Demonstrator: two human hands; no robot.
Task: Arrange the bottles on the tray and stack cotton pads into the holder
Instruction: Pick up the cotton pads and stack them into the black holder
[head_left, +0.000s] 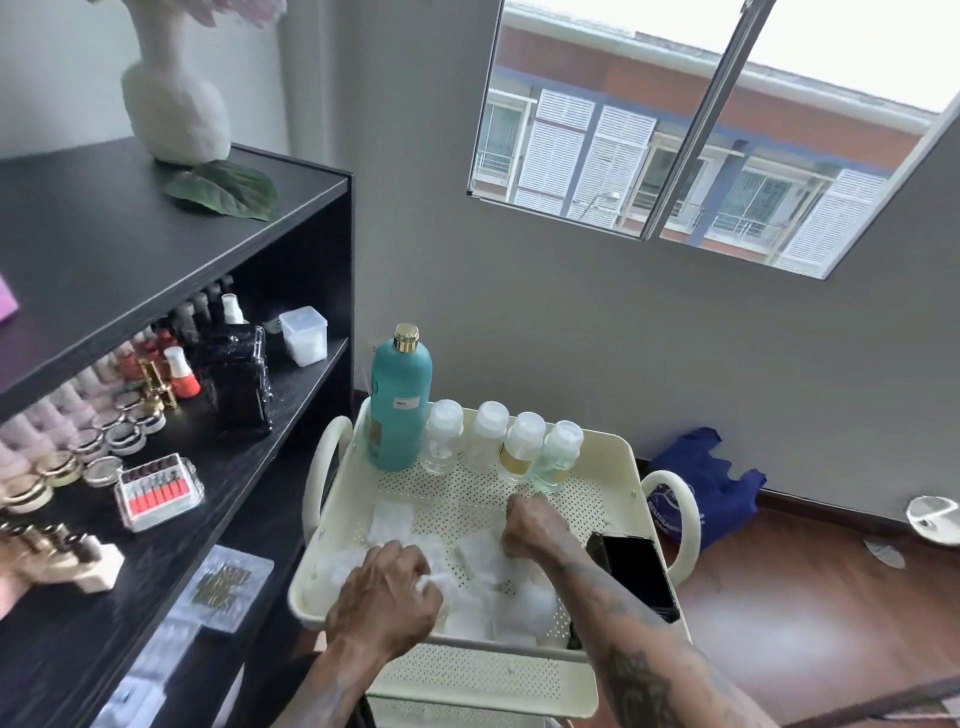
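Observation:
A cream perforated tray (597, 499) tops a cart. Along its far edge stand a tall teal bottle (399, 405) with a gold cap and several small clear bottles (519, 447) with frosted caps. White cotton pads (392, 522) lie scattered over the tray floor. My left hand (387, 597) is curled over the near left pile and pinches a cotton pad (434, 582). My right hand (530, 525) is curled down onto the pads in the middle of the tray; what its fingers grasp is hidden. A black box (636, 574) sits at the tray's right edge.
A black shelf unit (156, 249) stands to the left, holding nail polish bottles, jars, a drill-bit case (158, 491) and a clear container (305, 335). A white vase (174, 104) tops it. A blue bag (701, 483) lies on the wooden floor by the wall.

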